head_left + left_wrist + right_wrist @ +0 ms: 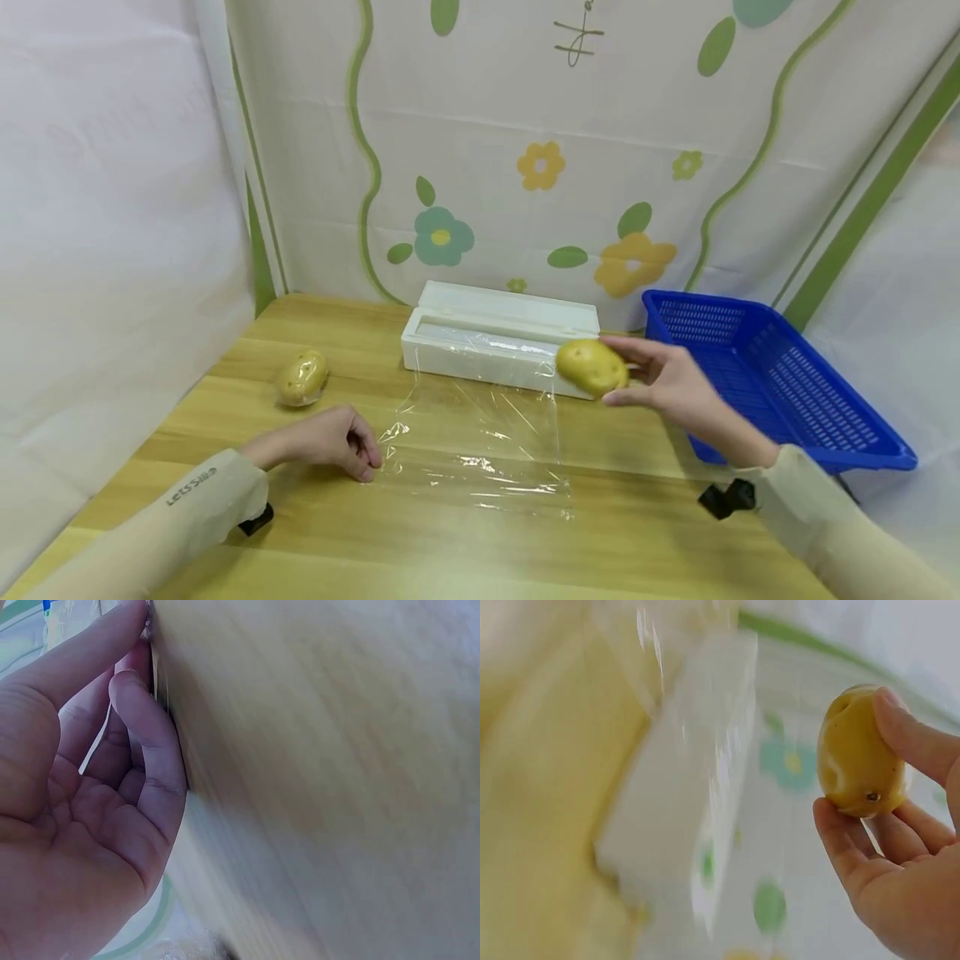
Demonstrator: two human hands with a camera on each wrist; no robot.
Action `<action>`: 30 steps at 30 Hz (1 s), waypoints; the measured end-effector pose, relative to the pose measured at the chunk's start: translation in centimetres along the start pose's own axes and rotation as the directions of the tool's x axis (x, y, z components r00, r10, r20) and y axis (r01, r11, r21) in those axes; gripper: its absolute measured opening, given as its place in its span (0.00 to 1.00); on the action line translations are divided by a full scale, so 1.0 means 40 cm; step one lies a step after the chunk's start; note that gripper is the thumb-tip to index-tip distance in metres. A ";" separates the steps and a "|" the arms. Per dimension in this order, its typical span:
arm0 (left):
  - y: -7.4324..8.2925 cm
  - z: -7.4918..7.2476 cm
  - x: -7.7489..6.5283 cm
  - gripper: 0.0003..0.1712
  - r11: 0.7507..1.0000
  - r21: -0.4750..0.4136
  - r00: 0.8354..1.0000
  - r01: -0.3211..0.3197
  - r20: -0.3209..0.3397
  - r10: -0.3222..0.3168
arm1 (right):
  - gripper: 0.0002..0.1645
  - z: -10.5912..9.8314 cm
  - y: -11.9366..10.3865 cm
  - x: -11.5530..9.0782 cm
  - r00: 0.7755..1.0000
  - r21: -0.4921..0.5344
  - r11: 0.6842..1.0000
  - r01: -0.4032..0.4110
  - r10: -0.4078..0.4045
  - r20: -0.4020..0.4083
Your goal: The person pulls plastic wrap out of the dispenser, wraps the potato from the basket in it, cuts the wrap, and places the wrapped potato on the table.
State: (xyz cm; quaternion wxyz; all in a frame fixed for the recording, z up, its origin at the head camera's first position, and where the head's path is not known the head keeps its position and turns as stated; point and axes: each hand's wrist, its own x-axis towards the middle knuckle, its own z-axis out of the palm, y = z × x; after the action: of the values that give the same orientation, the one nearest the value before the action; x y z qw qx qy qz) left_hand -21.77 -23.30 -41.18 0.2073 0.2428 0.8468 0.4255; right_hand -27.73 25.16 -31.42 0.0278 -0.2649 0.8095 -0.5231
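In the head view a yellow potato (592,367) is held up in my right hand (678,392), thumb on one side and fingers on the other. The right wrist view shows the bare potato (861,754) in the same grip. A sheet of clear plastic wrap (483,450) spreads over the table from a white dispenser box (487,362) with its lid raised. My left hand (333,442) pinches the left edge of that sheet low against the tabletop; its thumb and fingertips meet at the top of the left wrist view. A second potato (303,377), covered in film, lies behind the left hand.
A blue plastic basket (825,400) stands at the right, beyond my right wrist. The wooden table (420,558) reaches to a flower-printed cloth (480,125) at the back, with white cloth on both sides.
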 end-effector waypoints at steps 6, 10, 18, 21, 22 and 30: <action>0.005 -0.004 0.001 0.09 1.000 0.013 1.000 0.003 -0.009 -0.003 | 0.45 0.186 0.001 -0.017 0.991 0.069 0.998 0.008 -0.018 0.136; 0.007 -0.002 0.004 0.09 1.000 0.022 1.000 0.007 -0.007 -0.007 | 0.47 0.272 0.012 -0.015 0.974 0.066 0.998 0.000 -0.015 0.228; 0.000 -0.001 0.007 0.09 0.999 0.034 1.000 -0.002 0.003 0.002 | 0.47 0.344 -0.009 0.000 0.959 0.016 1.000 -0.009 0.004 0.283; -0.002 -0.001 0.004 0.09 0.999 0.035 1.000 0.003 0.001 -0.003 | 0.46 0.350 0.002 0.013 0.957 0.010 1.000 -0.020 0.016 0.290; -0.002 -0.001 0.003 0.09 0.999 0.033 1.000 0.005 0.000 -0.005 | 0.46 0.353 0.015 0.020 0.955 0.010 1.000 -0.021 0.017 0.295; -0.001 0.002 0.004 0.09 1.000 0.021 1.000 0.000 -0.007 0.000 | 0.47 0.363 0.089 0.060 0.931 -0.034 0.998 -0.054 0.063 0.359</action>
State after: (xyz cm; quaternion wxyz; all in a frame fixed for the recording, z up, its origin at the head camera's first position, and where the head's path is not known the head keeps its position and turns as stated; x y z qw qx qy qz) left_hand -21.86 -23.16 -41.28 0.2020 0.2435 0.8518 0.4175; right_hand -26.55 13.08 -40.46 0.1880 -0.3323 0.8043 -0.4554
